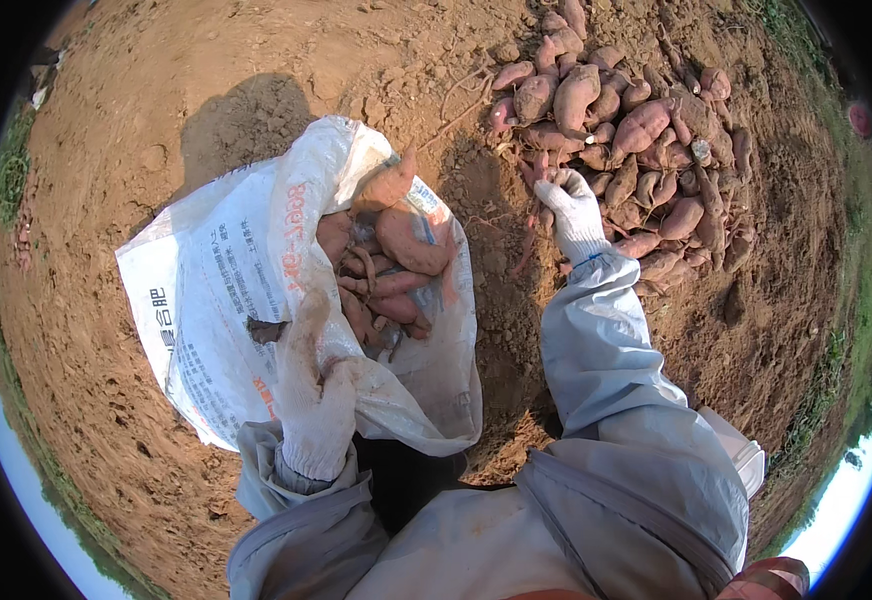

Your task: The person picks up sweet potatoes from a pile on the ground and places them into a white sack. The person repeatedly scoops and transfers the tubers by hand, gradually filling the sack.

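A white woven plastic sack (218,300) with printed writing lies open-mouthed before me, several sweet potatoes (410,240) inside it. Its rim is gripped by my left hand (316,405), which wears a knitted white glove soiled at the fingers. One sweet potato (387,184) rests at the upper edge of the sack's mouth. My right hand (572,210), also gloved, is at the left edge of a large heap of sweet potatoes (642,127). Its fingertips are bent against a thin reddish root (540,166); whether they grip it is unclear.
Dry brown soil (143,150) surrounds the sack and the heap. A white plastic container (740,454) shows beside my right sleeve. More reddish tubers (23,240) lie far off at the left, near green grass (12,176).
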`<action>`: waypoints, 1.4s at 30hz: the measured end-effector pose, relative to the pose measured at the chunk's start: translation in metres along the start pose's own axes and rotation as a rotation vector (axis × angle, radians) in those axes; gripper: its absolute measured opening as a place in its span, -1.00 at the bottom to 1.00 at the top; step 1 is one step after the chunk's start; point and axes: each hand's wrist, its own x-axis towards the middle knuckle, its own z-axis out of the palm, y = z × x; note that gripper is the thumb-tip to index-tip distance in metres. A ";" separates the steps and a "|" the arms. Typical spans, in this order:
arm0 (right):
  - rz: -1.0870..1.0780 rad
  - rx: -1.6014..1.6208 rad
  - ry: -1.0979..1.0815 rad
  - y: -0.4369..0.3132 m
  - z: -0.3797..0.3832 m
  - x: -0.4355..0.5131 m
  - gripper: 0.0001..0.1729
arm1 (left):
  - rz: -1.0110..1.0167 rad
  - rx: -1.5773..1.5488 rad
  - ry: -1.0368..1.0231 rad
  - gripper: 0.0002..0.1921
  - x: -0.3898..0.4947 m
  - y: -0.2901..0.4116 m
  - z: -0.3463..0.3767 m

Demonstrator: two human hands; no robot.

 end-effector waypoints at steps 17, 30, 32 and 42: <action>-0.592 -1.436 -0.281 -0.009 0.036 0.115 -0.63 | -0.061 0.019 0.027 -0.20 -0.012 0.014 -0.004; -0.282 -0.665 0.381 -0.078 -0.070 0.051 0.10 | -0.033 0.020 -0.022 -0.19 0.002 0.009 0.003; -0.345 -0.489 0.217 -0.069 -0.030 0.008 0.15 | -0.005 0.003 0.008 -0.19 0.002 0.011 0.005; -0.194 -1.777 0.131 -0.041 -0.016 0.144 0.05 | -0.072 -0.019 0.077 -0.17 -0.007 0.014 0.009</action>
